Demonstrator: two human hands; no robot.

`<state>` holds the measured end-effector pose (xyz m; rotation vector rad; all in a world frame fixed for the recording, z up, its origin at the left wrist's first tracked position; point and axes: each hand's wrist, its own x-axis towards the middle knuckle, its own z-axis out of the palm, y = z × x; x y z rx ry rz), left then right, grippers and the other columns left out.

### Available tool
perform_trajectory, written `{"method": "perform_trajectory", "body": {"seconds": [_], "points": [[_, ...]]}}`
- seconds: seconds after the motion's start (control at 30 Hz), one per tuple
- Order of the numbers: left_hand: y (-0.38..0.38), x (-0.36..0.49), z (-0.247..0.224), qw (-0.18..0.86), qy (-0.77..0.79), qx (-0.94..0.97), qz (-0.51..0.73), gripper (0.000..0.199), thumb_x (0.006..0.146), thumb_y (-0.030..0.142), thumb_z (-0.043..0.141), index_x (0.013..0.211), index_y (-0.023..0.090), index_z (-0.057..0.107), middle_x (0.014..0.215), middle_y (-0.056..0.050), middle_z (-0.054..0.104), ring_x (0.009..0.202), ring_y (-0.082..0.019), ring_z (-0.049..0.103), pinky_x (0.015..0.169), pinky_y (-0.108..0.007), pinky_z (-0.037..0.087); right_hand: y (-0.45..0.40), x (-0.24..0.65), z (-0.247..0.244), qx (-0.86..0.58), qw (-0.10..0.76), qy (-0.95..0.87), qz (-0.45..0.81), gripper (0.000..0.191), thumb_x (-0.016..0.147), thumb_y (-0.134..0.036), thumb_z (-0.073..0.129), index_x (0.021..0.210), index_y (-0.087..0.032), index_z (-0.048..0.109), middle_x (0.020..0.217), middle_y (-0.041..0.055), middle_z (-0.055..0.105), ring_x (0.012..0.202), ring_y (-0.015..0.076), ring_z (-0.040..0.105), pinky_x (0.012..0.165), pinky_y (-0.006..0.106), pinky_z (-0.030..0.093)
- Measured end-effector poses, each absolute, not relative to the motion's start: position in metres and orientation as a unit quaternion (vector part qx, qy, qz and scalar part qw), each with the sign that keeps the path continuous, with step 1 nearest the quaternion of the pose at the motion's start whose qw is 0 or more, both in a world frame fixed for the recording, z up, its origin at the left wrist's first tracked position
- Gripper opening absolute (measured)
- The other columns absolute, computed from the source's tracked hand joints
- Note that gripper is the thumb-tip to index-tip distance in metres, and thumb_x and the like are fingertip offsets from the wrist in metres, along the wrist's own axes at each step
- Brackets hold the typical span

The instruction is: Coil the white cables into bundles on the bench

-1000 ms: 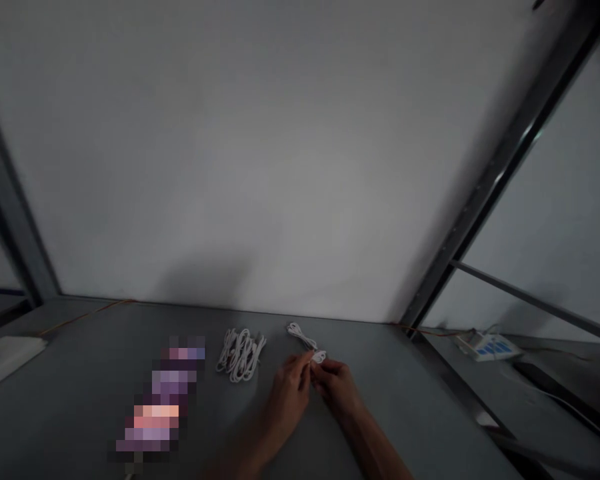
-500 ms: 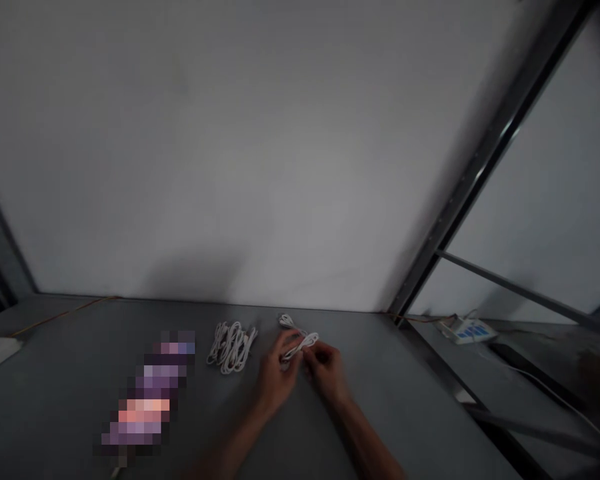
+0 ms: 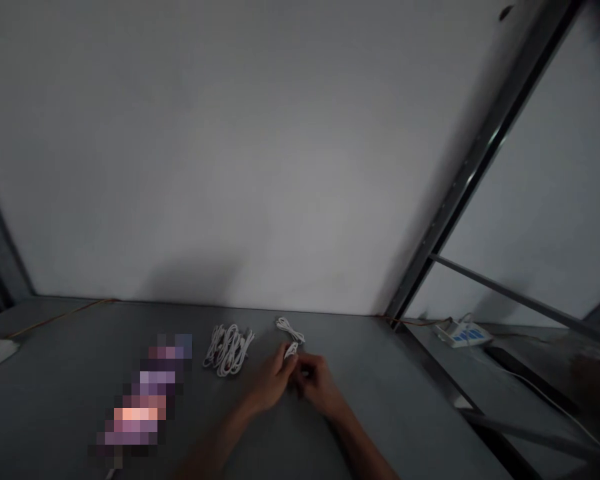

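Your left hand (image 3: 269,381) is clenched in a pinch on the white cable (image 3: 291,349), and your right hand (image 3: 317,383) curls just beside it, though its fingers hide whether it holds the cable too. The cable's loop (image 3: 289,329) lies on the gray table (image 3: 380,407) just beyond your fingers. Keep the pinch snug and the strands aligned, clear of the cable bundle (image 3: 229,351) just left of the cable. Farther left lies a blurred object (image 3: 143,407); well right sits a power strip (image 3: 463,334).
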<state>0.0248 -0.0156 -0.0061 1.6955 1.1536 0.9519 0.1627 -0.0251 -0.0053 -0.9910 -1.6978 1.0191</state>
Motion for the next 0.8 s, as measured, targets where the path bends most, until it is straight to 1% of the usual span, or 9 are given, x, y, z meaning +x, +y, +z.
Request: {"method": "perform_trajectory", "body": {"seconds": [0.13,0.23,0.33,0.4,0.47,0.53,0.6,0.7,0.8], "points": [[-0.016,0.028,-0.010,0.397,0.487,0.671,0.394,0.045,0.090,0.050,0.032,0.114,0.017,0.050,0.108,-0.011,0.068,0.102,-0.023,0.062,0.092,-0.036,0.045,-0.026,0.159,-0.005,-0.403,0.453,-0.679,0.413,0.025,0.080,-0.026,0.050,0.062,-0.014,0.063,0.051,-0.0020,0.050,0.044,0.0087,0.045,0.044,0.019,0.038],[-0.013,0.032,-0.018,0.373,0.522,0.657,0.396,0.049,0.091,0.048,0.030,0.123,0.014,0.047,0.116,-0.015,0.065,0.111,-0.025,0.059,0.097,-0.039,0.043,-0.026,0.155,-0.007,-0.417,0.470,-0.662,0.409,0.025,0.079,-0.027,0.051,0.061,-0.014,0.062,0.050,-0.0028,0.048,0.042,0.0080,0.042,0.044,0.019,0.037],[-0.008,0.035,-0.023,0.340,0.540,0.663,0.391,0.054,0.090,0.044,0.031,0.131,0.011,0.043,0.123,-0.017,0.062,0.117,-0.027,0.056,0.100,-0.041,0.041,-0.024,0.152,-0.012,-0.434,0.493,-0.642,0.396,0.024,0.076,-0.028,0.052,0.057,-0.015,0.057,0.051,-0.0032,0.045,0.045,0.0079,0.039,0.046,0.019,0.035],[-0.005,0.034,-0.023,0.322,0.536,0.681,0.381,0.056,0.090,0.043,0.031,0.133,0.010,0.043,0.121,-0.018,0.063,0.114,-0.028,0.057,0.099,-0.043,0.041,-0.021,0.151,-0.015,-0.436,0.503,-0.638,0.387,0.024,0.075,-0.028,0.052,0.054,-0.016,0.051,0.051,-0.0039,0.041,0.048,0.0080,0.037,0.047,0.019,0.033],[-0.004,0.031,-0.020,0.315,0.522,0.704,0.364,0.055,0.090,0.043,0.031,0.134,0.012,0.044,0.115,-0.016,0.066,0.109,-0.028,0.060,0.097,-0.043,0.043,-0.019,0.151,-0.017,-0.434,0.495,-0.639,0.399,0.025,0.074,-0.029,0.052,0.052,-0.017,0.048,0.051,-0.0043,0.038,0.048,0.0078,0.034,0.047,0.019,0.031],[-0.003,0.027,-0.016,0.322,0.508,0.717,0.353,0.052,0.090,0.044,0.032,0.132,0.016,0.047,0.109,-0.013,0.069,0.105,-0.027,0.062,0.095,-0.042,0.044,-0.017,0.152,-0.017,-0.438,0.479,-0.638,0.414,0.024,0.073,-0.029,0.051,0.054,-0.016,0.049,0.051,-0.0043,0.038,0.048,0.0079,0.032,0.045,0.020,0.028],[-0.003,0.022,-0.010,0.348,0.491,0.717,0.351,0.049,0.089,0.046,0.035,0.127,0.019,0.051,0.106,-0.010,0.070,0.103,-0.025,0.062,0.093,-0.039,0.045,-0.017,0.154,-0.017,-0.441,0.469,-0.644,0.414,0.022,0.073,-0.030,0.051,0.056,-0.015,0.053,0.052,-0.0037,0.041,0.049,0.0084,0.034,0.047,0.020,0.029],[-0.004,0.016,-0.001,0.405,0.461,0.699,0.367,0.047,0.088,0.048,0.038,0.119,0.019,0.056,0.103,-0.007,0.071,0.101,-0.023,0.062,0.091,-0.034,0.046,-0.017,0.161,-0.013,-0.435,0.468,-0.657,0.400,0.022,0.075,-0.030,0.052,0.059,-0.014,0.057,0.055,-0.0023,0.047,0.052,0.0096,0.039,0.052,0.021,0.034],[-0.004,0.011,0.007,0.443,0.421,0.692,0.383,0.040,0.086,0.046,0.044,0.110,0.020,0.062,0.101,-0.005,0.071,0.098,-0.021,0.062,0.088,-0.030,0.046,-0.017,0.166,-0.010,-0.441,0.485,-0.652,0.380,0.023,0.076,-0.031,0.054,0.059,-0.015,0.055,0.056,-0.0029,0.047,0.053,0.0097,0.039,0.053,0.021,0.033]]}}
